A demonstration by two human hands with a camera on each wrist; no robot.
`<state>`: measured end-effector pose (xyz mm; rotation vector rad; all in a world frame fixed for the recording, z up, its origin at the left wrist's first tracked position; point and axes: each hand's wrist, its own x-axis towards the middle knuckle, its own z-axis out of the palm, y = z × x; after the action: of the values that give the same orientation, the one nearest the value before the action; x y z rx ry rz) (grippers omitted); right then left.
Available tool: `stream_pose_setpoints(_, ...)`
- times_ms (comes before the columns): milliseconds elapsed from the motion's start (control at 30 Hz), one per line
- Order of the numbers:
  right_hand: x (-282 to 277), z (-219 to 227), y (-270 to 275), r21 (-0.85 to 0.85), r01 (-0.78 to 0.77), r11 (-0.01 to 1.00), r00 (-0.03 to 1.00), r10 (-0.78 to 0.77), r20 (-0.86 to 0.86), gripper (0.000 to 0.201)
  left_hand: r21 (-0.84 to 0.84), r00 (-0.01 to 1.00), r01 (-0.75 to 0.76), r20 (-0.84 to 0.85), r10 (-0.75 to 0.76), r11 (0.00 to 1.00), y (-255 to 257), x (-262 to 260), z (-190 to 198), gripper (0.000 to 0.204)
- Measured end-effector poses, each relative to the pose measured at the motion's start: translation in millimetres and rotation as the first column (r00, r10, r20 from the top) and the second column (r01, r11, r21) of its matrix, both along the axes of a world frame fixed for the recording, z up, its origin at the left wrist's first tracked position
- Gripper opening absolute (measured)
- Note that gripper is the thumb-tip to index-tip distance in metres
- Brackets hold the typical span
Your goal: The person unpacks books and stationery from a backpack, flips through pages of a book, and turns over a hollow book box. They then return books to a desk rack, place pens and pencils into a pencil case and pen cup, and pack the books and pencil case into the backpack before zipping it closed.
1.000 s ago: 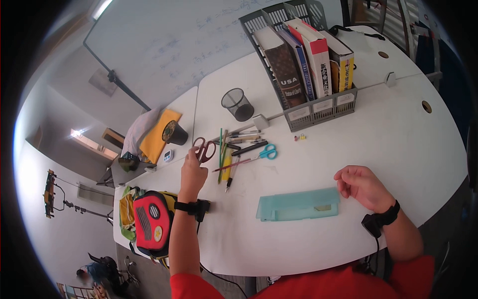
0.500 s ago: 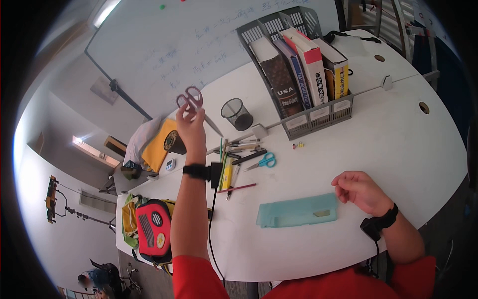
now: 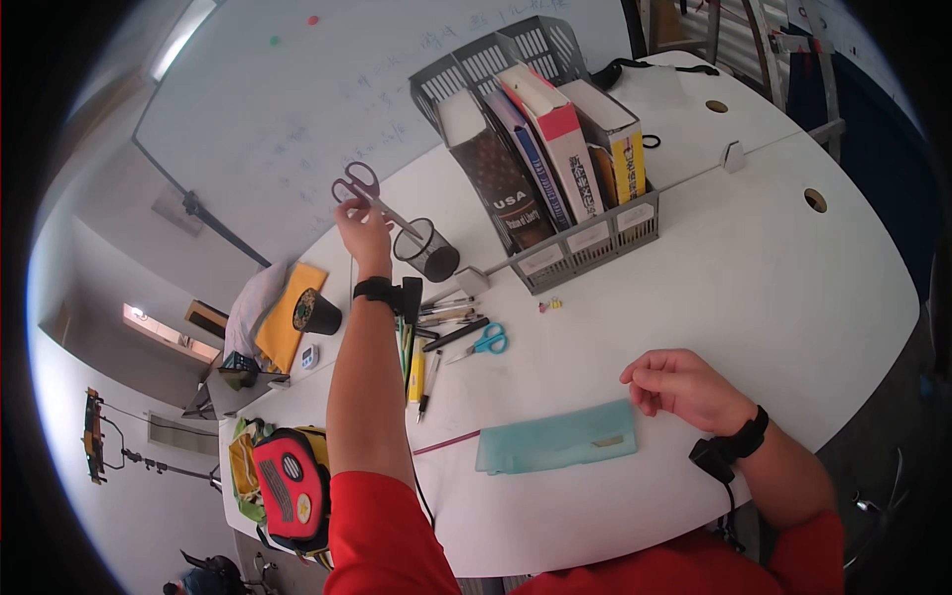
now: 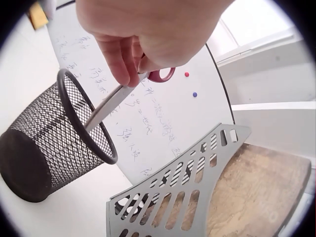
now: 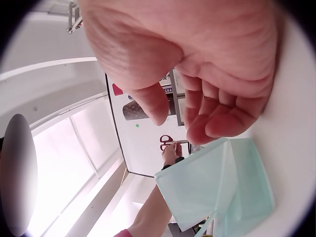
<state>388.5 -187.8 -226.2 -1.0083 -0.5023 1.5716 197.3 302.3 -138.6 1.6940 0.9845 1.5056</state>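
Note:
My left hand (image 3: pixel 366 241) pinches a pair of dark red-handled scissors (image 3: pixel 383 204) near the handles. In the left wrist view, the blades (image 4: pixel 109 107) point down into the mouth of a black mesh pen holder (image 4: pixel 69 143). The right hand (image 3: pixel 686 390) rests beside the right end of a teal translucent case (image 3: pixel 555 437), fingers loosely curled and holding nothing; the case (image 5: pixel 197 185) also shows below those fingers in the right wrist view. A dark red pencil (image 3: pixel 446 442) lies at the case's left end.
Pens, a yellow cutter (image 3: pixel 416 378) and blue-handled scissors (image 3: pixel 491 338) lie mid-table. Behind them stands a grey rack (image 3: pixel 595 254) of books. A potted plant (image 3: pixel 317 312) and a red bag (image 3: pixel 291 488) are at the left, a whiteboard (image 3: pixel 268 129) behind.
My left hand has lifted the dark red-handled scissors from beside the pens and carried them to the mesh holder. The dark red pencil has shifted toward the case. The right hand remains beside the case.

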Motion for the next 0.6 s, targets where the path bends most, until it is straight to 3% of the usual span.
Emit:
stream_pose_setpoints(67, 0.1, -2.7, 1.5, 0.012, -0.011, 1.0, 1.0, 0.011, 0.01, 0.022, -0.005, 0.998, -0.028, -0.05, 0.028, 1.0, 6.6, -8.0, -7.1, 0.034)
stream_pose_setpoints(233, 0.8, -1.3, 3.7, -0.014, -0.021, 1.0, 0.999, 0.021, 0.024, 0.021, 0.036, 0.891, 0.08, -0.45, -0.055, 0.996, 12.4, -17.8, -28.7, 0.034)
stream_pose_setpoints(300, 0.6, 0.7, 4.1, -0.026, -0.022, 0.999, 0.999, 0.023, 0.032, 0.021, 0.049, 0.886, 0.078, -0.462, -0.047, 0.996, 8.1, -16.7, -37.6, 0.034)
stream_pose_setpoints(367, 1.0, 2.2, 4.4, -0.017, -0.011, 1.0, 1.0, 0.011, 0.02, 0.02, 0.129, 0.831, 0.063, -0.556, 0.02, 0.99, -5.0, -14.8, -31.3, 0.032)
stream_pose_setpoints(400, 1.3, 3.4, 4.5, -0.023, -0.016, 1.0, 1.0, 0.017, 0.02, 0.02, 0.291, 0.81, 0.132, -0.583, 0.066, 0.948, -4.9, -16.3, -32.4, 0.028)
stream_pose_setpoints(433, 1.2, 4.2, 4.5, -0.026, -0.016, 1.0, 1.0, 0.017, 0.021, 0.02, 0.284, 0.808, 0.127, -0.585, 0.067, 0.95, -5.2, -19.0, -30.8, 0.028)
stream_pose_setpoints(500, 0.5, 4.1, 4.2, -0.033, -0.02, 0.999, 1.0, 0.021, 0.022, 0.02, 0.386, 0.678, 0.209, -0.719, 0.151, 0.898, -6.1, -26.4, -25.3, 0.027)
stream_pose_setpoints(600, -0.6, 2.9, 4.6, -0.033, -0.017, 0.999, 0.999, 0.018, 0.035, 0.02, 0.291, 0.598, 0.231, -0.795, 0.101, 0.928, -29.9, -42.1, -5.1, 0.029)
